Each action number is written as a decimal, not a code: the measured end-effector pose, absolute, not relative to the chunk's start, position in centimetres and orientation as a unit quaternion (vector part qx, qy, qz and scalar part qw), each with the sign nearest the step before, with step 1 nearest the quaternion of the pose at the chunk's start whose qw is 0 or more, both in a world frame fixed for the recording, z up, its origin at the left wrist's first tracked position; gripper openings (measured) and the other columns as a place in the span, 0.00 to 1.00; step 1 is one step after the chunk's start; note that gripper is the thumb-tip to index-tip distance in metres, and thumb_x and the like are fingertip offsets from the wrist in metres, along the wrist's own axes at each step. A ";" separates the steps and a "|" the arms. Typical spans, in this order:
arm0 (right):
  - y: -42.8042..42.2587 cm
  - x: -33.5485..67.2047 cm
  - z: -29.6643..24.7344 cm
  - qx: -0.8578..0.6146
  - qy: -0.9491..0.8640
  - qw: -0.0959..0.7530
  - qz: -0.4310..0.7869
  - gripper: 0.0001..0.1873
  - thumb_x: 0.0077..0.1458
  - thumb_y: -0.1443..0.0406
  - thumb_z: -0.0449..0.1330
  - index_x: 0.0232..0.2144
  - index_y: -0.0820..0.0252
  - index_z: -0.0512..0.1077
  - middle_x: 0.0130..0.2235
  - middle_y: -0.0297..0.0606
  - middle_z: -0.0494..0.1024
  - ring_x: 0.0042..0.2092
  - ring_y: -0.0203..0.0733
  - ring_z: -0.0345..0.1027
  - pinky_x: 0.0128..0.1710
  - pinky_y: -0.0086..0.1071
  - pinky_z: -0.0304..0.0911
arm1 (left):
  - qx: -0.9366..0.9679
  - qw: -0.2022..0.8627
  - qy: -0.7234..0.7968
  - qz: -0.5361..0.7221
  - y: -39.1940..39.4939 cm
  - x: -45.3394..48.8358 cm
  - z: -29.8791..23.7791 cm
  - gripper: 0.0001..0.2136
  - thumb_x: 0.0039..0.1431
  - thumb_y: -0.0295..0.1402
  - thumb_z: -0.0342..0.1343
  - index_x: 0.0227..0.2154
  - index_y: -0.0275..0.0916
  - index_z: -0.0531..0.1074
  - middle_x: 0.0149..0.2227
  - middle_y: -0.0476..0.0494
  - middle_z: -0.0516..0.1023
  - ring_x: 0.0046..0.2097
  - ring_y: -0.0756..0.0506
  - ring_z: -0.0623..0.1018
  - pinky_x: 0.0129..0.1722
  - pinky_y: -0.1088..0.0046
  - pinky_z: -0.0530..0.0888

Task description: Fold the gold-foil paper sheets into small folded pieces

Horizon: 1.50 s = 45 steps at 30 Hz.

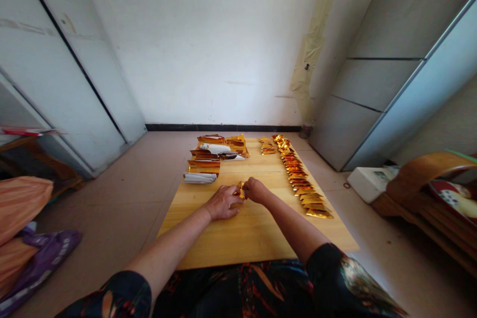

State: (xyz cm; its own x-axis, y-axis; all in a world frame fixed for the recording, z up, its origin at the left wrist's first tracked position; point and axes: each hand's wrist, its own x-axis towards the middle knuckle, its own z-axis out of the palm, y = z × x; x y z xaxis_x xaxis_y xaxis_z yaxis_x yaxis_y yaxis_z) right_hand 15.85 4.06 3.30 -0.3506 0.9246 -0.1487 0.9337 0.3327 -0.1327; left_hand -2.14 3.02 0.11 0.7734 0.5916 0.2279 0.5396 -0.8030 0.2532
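My left hand [222,202] and my right hand [255,190] meet over the middle of a wooden board [257,231] on the floor. Both are closed on one small piece of gold foil paper [240,190] held between them, just above the board. Stacks of unfolded gold foil sheets [208,159] lie on the board's far left. A long row of folded gold pieces [301,181] runs down the board's right side, and a small heap of folded pieces [267,146] sits at the far edge.
The board lies on a tiled floor before a white wall. A grey cabinet [376,104] stands at the right, with a white box [368,182] and a wooden chair [428,184] beside it. Orange and purple bags [26,238] lie at the left.
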 end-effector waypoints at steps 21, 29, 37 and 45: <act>3.7 16.0 5.0 0.544 0.829 0.062 -0.112 0.12 0.51 0.63 0.60 0.39 0.56 0.78 0.37 0.42 0.80 0.38 0.43 0.73 0.34 0.27 0.61 | 0.920 0.084 0.340 0.175 2.2 -0.2 -0.2 0.16 0.51 0.29 0.55 0.42 0.53 0.76 0.45 0.45 0.70 0.48 0.42 0.69 0.50 0.60 0.66; 2.6 17.0 4.6 0.534 0.838 0.022 -0.112 0.12 0.56 0.62 0.57 0.41 0.55 0.77 0.37 0.42 0.77 0.37 0.42 0.71 0.34 0.27 0.60 | 0.943 0.112 0.296 0.103 3.1 -0.9 1.4 0.19 0.50 0.33 0.57 0.47 0.54 0.73 0.45 0.45 0.68 0.46 0.43 0.71 0.49 0.64 0.69; 1.0 16.8 3.1 0.558 0.821 -0.042 -0.112 0.12 0.58 0.68 0.53 0.41 0.59 0.74 0.39 0.42 0.74 0.38 0.38 0.69 0.37 0.27 0.59 | 0.948 0.140 0.255 0.126 3.6 -0.9 0.8 0.17 0.49 0.33 0.57 0.45 0.46 0.74 0.46 0.44 0.67 0.47 0.44 0.70 0.49 0.66 0.69; -2.1 18.5 1.4 0.511 0.850 -0.107 -0.068 0.13 0.60 0.66 0.50 0.47 0.54 0.68 0.47 0.40 0.74 0.50 0.42 0.62 0.47 0.34 0.54 | 0.949 0.066 0.280 0.130 2.6 -0.8 0.5 0.16 0.50 0.38 0.57 0.44 0.47 0.74 0.48 0.43 0.66 0.47 0.42 0.69 0.51 0.63 0.67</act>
State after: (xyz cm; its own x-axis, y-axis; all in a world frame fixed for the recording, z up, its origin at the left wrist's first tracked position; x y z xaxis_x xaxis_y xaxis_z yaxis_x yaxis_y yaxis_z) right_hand 18.52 -2.08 1.37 -0.4556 0.8829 0.1135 0.8539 0.4695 -0.2246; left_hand -0.84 2.59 0.49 0.8090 0.5492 0.2093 0.5152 -0.8341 0.1972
